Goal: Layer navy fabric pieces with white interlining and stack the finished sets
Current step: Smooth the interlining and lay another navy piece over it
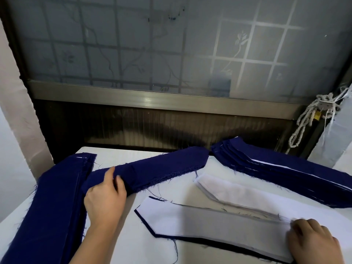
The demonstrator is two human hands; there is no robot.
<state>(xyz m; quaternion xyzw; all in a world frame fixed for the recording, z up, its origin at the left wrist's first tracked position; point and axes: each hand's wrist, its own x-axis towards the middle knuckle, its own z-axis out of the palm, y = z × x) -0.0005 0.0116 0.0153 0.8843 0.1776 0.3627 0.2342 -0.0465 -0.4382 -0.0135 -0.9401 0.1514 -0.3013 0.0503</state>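
A thick pile of navy fabric pieces (pixel 158 169) lies across the middle of the table. My left hand (pixel 105 199) grips its near left end, fingers curled over the edge. In front lies a white interlining piece (pixel 209 223) on a navy piece, whose dark edge shows around it. My right hand (pixel 314 241) rests on the right end of that set, fingers bent, pinching the top layer. A pile of white interlining (pixel 234 193) lies just behind. A stack of layered navy and white sets (pixel 276 168) sits at the back right.
Another long stack of navy pieces (pixel 51 202) runs down the left side of the white table (pixel 122 242). A frosted window (pixel 171 44) with a metal sill closes the far side. Knotted white cords (pixel 312 115) hang at the right.
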